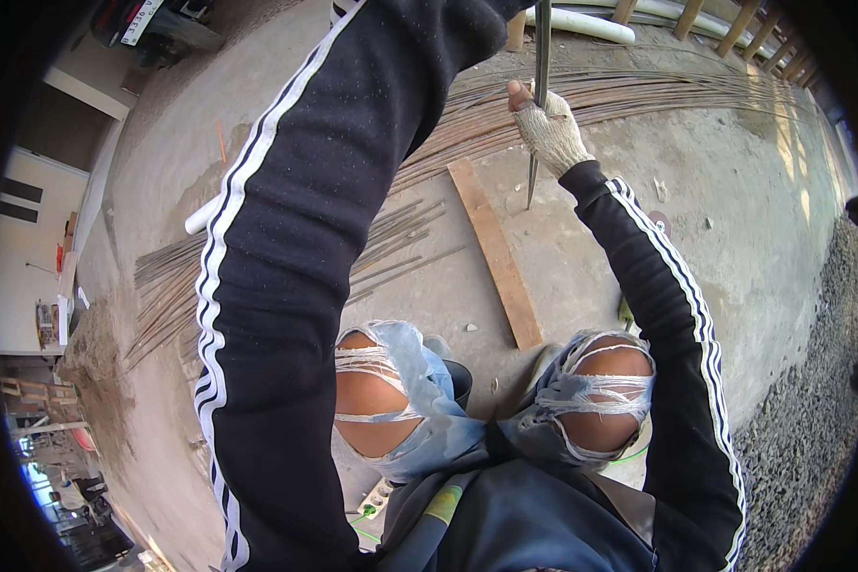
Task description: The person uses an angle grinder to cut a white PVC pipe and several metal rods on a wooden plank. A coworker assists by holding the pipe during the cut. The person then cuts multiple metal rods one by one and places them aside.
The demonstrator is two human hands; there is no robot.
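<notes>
My right hand, in a pale knitted glove with the thumb tip bare, is closed round a few thin steel rods. They run up past the top edge of the picture, and their lower ends point down over the concrete floor. Raised across the upper middle is my left arm in a black sleeve with white stripes; its hand lies beyond the top edge. Below the right hand, a wooden plank lies on the floor, reaching toward my bent knees.
Long steel rods lie across the floor ahead, with shorter rods at left, partly behind my arm. A white pipe lies at the top. Gravel borders the right. A power strip sits near my left leg; a parked motorbike stands far left.
</notes>
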